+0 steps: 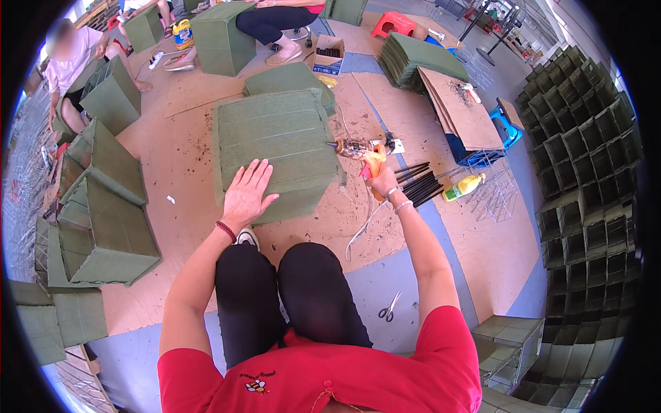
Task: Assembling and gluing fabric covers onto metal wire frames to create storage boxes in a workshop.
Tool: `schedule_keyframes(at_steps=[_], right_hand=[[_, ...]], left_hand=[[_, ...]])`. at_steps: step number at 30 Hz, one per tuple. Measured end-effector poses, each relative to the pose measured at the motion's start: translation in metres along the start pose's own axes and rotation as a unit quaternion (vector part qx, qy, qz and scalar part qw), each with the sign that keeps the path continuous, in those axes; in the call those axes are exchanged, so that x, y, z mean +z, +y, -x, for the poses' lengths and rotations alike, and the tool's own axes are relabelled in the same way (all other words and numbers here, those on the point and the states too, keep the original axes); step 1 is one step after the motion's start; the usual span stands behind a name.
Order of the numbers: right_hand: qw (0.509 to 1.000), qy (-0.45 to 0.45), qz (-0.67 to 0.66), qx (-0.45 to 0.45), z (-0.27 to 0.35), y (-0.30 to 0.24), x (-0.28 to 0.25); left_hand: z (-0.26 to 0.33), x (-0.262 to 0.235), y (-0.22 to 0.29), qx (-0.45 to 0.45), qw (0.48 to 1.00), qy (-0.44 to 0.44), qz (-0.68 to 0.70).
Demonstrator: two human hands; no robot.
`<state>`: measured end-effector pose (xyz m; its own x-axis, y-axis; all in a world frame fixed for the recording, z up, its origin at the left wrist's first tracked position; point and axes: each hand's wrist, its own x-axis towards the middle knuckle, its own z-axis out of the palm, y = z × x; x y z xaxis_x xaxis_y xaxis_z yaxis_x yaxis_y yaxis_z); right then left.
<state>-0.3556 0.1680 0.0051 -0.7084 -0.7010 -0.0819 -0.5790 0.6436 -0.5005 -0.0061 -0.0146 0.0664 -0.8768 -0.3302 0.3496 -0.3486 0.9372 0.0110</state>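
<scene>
A green fabric-covered box (275,131) stands in front of my knees, its flat top marked by faint parallel lines. My left hand (248,191) lies flat on the near left part of that top, fingers stretched out. My right hand (383,180) is wrapped round the handle of a hot glue gun (358,148) with a yellow-orange grip and a stained barrel. The gun's nozzle points left, close to the box's right edge; whether it touches cannot be made out. A pale cord (365,227) trails below the gun. Black glue sticks (421,187) lie on cardboard right of my right hand.
A yellow bottle (464,187) lies beside wire frames (492,196). Scissors (390,307) rest on the floor by my right knee. Green boxes (113,234) stand at left, and stacked ones (585,172) rise at right. Folded green panels (420,60) lie behind. Co-workers sit at the far side.
</scene>
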Motion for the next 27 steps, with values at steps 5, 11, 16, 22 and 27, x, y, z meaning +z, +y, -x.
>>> schedule_keyframes(at_steps=[5,11,16,22,27], right_hand=[[1.0,0.002,-0.015,0.021,-0.025,-0.015,-0.002],[0.999,0.013,0.023,0.019,-0.054,-0.042,-0.005],[0.999,0.032,0.025,0.019,-0.063,-0.051,-0.002],[1.0,-0.01,0.003,0.017,-0.032,-0.038,-0.004],[1.0,-0.003,0.02,0.01,-0.001,-0.014,-0.011]], left_hand=[[0.0,0.002,-0.002,-0.003,1.0,-0.002,0.003],[-0.001,0.003,-0.003,-0.001,1.0,0.004,0.003],[0.0,0.005,-0.001,0.001,1.0,0.01,0.012],[0.004,-0.001,-0.001,-0.003,1.0,0.003,0.007],[0.002,-0.001,0.001,0.003,1.0,0.004,0.005]])
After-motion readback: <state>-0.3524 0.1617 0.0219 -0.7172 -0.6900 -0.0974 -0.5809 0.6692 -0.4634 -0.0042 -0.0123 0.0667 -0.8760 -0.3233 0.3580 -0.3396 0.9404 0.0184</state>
